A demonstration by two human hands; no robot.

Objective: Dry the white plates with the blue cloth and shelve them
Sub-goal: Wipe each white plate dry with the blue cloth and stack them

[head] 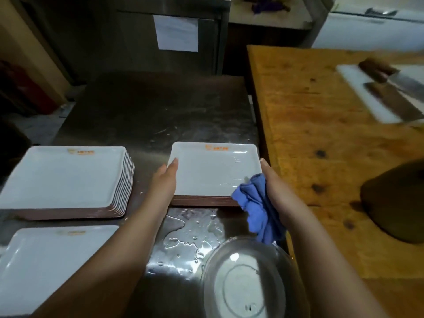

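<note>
1. Head view: the left hand rests with straight fingers against the left edge of the top plate of a small stack on the steel counter.
2. The right hand grips the bunched blue cloth at that plate's right edge.
3. A taller plate stack sits to the left.

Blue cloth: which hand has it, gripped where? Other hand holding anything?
The right hand grips the blue cloth by its bunched upper part; the rest hangs loose. The left hand lies against the left edge of the plate, fingers straight.
</note>
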